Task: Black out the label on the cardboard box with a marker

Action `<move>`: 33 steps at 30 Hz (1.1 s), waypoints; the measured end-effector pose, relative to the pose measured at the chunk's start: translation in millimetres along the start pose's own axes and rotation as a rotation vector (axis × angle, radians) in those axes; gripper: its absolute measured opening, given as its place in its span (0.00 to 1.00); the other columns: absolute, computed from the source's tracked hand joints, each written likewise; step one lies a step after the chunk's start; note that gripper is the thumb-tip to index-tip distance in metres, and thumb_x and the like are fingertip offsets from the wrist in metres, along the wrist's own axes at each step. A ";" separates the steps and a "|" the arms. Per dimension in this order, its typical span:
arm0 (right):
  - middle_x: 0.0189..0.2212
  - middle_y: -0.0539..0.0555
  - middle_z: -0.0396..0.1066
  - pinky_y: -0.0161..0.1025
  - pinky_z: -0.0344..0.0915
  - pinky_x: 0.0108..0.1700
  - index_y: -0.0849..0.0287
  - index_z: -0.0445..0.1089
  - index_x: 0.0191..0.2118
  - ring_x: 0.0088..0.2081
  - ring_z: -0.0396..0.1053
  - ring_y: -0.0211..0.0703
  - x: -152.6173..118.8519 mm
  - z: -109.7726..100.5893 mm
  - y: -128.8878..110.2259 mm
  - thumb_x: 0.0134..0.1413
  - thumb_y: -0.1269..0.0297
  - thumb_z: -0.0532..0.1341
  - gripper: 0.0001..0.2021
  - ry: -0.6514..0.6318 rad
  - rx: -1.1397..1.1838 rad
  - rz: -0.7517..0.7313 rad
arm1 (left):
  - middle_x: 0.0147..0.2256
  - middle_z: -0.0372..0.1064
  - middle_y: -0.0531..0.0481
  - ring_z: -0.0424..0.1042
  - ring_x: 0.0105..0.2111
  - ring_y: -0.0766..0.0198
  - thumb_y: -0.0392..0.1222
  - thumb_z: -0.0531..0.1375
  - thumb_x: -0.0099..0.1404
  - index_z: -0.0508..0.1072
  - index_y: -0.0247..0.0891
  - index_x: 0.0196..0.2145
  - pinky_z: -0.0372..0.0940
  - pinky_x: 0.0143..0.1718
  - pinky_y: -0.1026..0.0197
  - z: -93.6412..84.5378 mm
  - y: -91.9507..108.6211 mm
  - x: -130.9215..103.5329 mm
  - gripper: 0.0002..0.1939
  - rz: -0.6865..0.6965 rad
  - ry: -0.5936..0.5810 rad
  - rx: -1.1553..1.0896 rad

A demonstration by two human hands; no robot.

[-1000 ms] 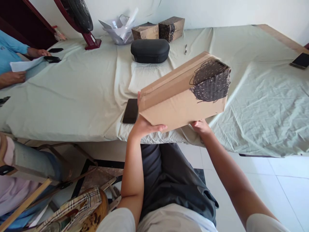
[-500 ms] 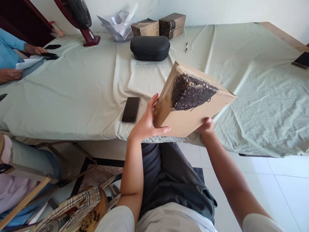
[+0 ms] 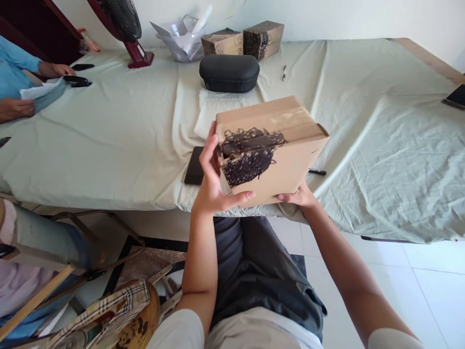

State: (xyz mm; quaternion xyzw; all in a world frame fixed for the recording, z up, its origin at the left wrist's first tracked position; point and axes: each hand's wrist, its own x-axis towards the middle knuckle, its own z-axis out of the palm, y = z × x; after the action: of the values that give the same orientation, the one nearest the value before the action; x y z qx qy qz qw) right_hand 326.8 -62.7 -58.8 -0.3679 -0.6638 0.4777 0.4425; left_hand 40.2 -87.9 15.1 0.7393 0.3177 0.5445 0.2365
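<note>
Both my hands hold a tan cardboard box [image 3: 279,165] tilted above the table's front edge. Dense black scribble covers its left corner, running over the top edge and the front face. My left hand [image 3: 212,182] grips the left side, thumb across the front and fingers up along the side. Under the lower right edge, my right hand [image 3: 300,196] supports it with the thumb on the front; its other fingers are hidden. A smartphone [image 3: 194,167] lies just left of my left hand, partly covered by it. A black pen [image 3: 317,171] shows on the cloth right of the box.
A black zip case [image 3: 229,72] stands behind the box on the cloth-covered table [image 3: 119,145]. Farther back are two scribbled cardboard boxes [image 3: 263,39], a plastic basket [image 3: 181,46] and a fan [image 3: 140,53]. Another person's hands [image 3: 18,107] hold papers at the left. A stool [image 3: 140,325] stands lower left.
The box has turned in my hands, so its scribbled corner has swung to the left and its taped top now shows. The pen has come into view, and my right hand has shifted slightly left.
</note>
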 end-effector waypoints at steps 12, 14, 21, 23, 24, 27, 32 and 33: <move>0.57 0.62 0.79 0.65 0.76 0.61 0.50 0.71 0.62 0.59 0.76 0.71 -3.4 -1.2 4.1 0.31 0.39 0.82 0.49 -0.052 0.004 -0.006 | 0.79 0.28 0.60 0.33 0.80 0.34 0.73 0.68 0.61 0.64 0.57 0.59 0.35 0.79 0.23 -4.0 5.3 11.2 0.36 0.122 0.140 0.241; 0.59 0.61 0.77 0.65 0.75 0.63 0.49 0.71 0.63 0.61 0.75 0.71 -2.6 0.0 2.3 0.31 0.39 0.82 0.50 -0.050 0.001 -0.014 | 0.79 0.31 0.59 0.36 0.80 0.33 0.74 0.69 0.59 0.65 0.60 0.61 0.37 0.79 0.22 -6.8 -0.2 9.1 0.39 0.112 0.137 0.280; 0.55 0.61 0.79 0.64 0.77 0.60 0.50 0.72 0.60 0.58 0.77 0.70 0.0 0.6 2.4 0.31 0.38 0.81 0.48 -0.089 0.015 0.009 | 0.79 0.30 0.56 0.31 0.80 0.31 0.76 0.68 0.59 0.65 0.57 0.63 0.34 0.79 0.22 -9.3 5.8 8.5 0.42 0.010 0.108 0.214; 0.55 0.61 0.79 0.63 0.76 0.60 0.50 0.72 0.60 0.57 0.77 0.69 0.1 0.3 3.3 0.31 0.38 0.81 0.48 -0.080 0.008 0.005 | 0.79 0.31 0.56 0.30 0.80 0.33 0.76 0.67 0.60 0.65 0.57 0.62 0.31 0.80 0.23 -8.2 9.1 9.5 0.40 0.004 0.120 0.189; 0.56 0.61 0.78 0.63 0.76 0.61 0.50 0.71 0.60 0.58 0.76 0.69 0.2 0.3 3.5 0.31 0.38 0.81 0.48 -0.066 0.005 0.000 | 0.79 0.33 0.56 0.31 0.80 0.33 0.76 0.66 0.61 0.65 0.58 0.63 0.31 0.80 0.23 -7.4 9.9 10.2 0.39 0.016 0.132 0.196; 0.59 0.61 0.76 0.64 0.74 0.63 0.50 0.70 0.62 0.60 0.74 0.69 -0.1 1.4 3.4 0.33 0.35 0.80 0.49 -0.028 0.019 0.010 | 0.78 0.35 0.54 0.37 0.80 0.35 0.76 0.62 0.65 0.63 0.58 0.64 0.34 0.80 0.24 -3.6 8.0 12.0 0.37 0.052 0.182 0.223; 0.62 0.63 0.75 0.62 0.72 0.64 0.50 0.68 0.65 0.64 0.73 0.70 -2.9 5.7 4.2 0.36 0.27 0.76 0.52 -0.056 0.046 0.037 | 0.80 0.34 0.46 0.41 0.80 0.36 0.77 0.69 0.58 0.42 0.64 0.76 0.44 0.79 0.29 3.7 -8.3 9.5 0.60 0.011 0.138 -0.003; 0.63 0.63 0.74 0.62 0.72 0.65 0.49 0.68 0.66 0.65 0.72 0.70 -3.0 5.4 4.3 0.37 0.23 0.73 0.54 -0.061 0.052 0.014 | 0.79 0.38 0.44 0.45 0.79 0.37 0.78 0.69 0.58 0.37 0.64 0.77 0.47 0.78 0.30 3.8 -12.3 7.8 0.63 -0.010 0.110 -0.047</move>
State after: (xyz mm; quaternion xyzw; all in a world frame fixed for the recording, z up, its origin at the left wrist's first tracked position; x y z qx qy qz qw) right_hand 323.0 -65.9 -64.4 -0.3460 -0.6618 0.5089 0.4282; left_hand 42.9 -73.8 10.6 0.7009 0.3210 0.5906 0.2386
